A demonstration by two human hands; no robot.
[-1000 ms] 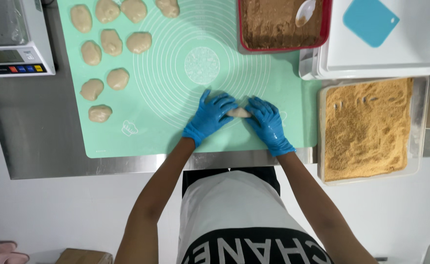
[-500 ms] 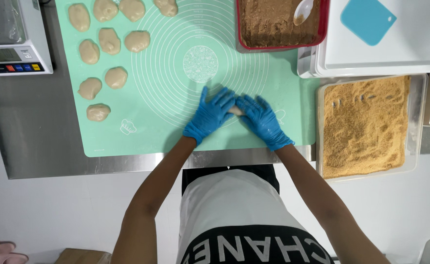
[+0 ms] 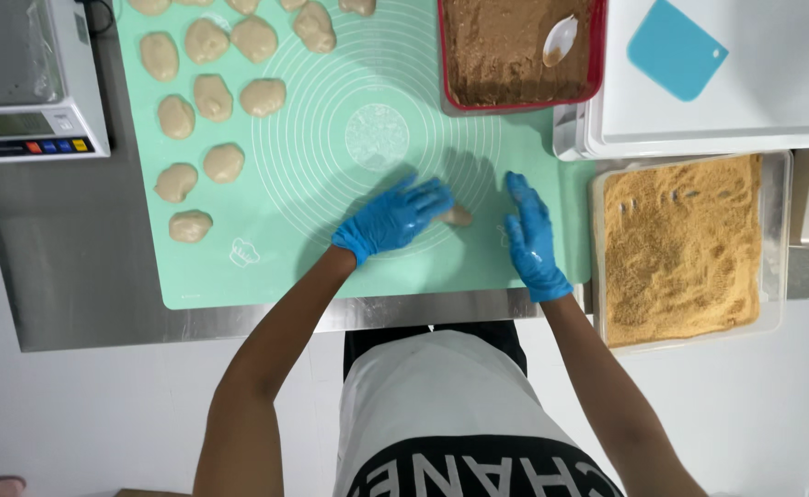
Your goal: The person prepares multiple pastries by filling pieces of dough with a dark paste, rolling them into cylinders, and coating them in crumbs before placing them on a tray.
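Both my hands wear blue gloves over a mint green silicone mat (image 3: 266, 267). My left hand (image 3: 393, 217) lies flat on a small piece of pale dough (image 3: 459, 216), which peeks out past its fingertips. My right hand (image 3: 531, 237) hovers just to the right of the dough, fingers straight and apart, holding nothing. Several shaped dough pieces (image 3: 225, 162) lie in rows at the mat's upper left.
A digital scale (image 3: 27, 120) sits at far left on the steel table (image 3: 73, 276). A red tray of brown filling (image 3: 515, 55) with a spoon is at the top. A clear tray of crumbs (image 3: 680, 248) stands right, below a white tray (image 3: 754, 101) holding a blue scraper (image 3: 676, 51).
My hands were together around the dough; now the right hand has drawn away to the right while the left stays flat on the piece.
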